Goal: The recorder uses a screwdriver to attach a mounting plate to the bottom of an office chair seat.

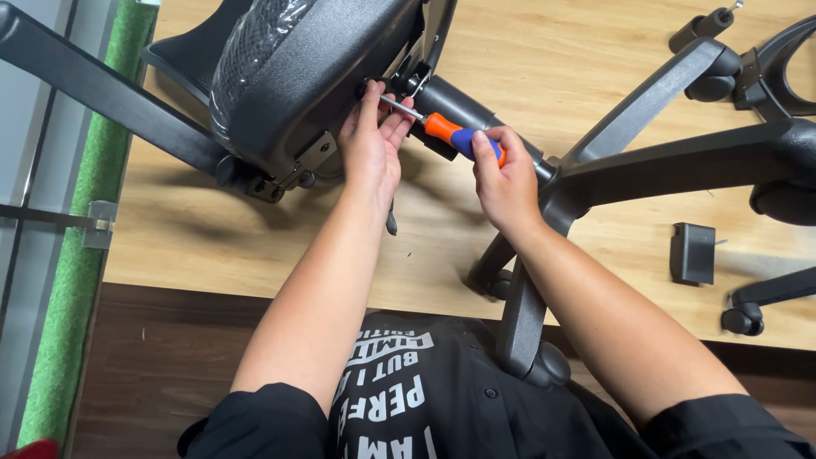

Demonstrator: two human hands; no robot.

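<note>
A black office chair lies on its side on a light wooden table (255, 246). Its plastic-wrapped seat (297, 68) is at the top left. The star base (646, 161) with casters spreads to the right. My right hand (506, 183) grips the orange and blue handle of a screwdriver (455, 136). The shaft points up-left into the metal mechanism under the seat. My left hand (371, 144) rests against the seat underside, fingers pinching the screwdriver shaft near its tip.
A small black plastic block (692, 252) lies on the table at the right. Another chair part (786, 59) sits at the top right corner. A green strip (81, 255) runs along the table's left edge. Dark flooring shows below the table's near edge.
</note>
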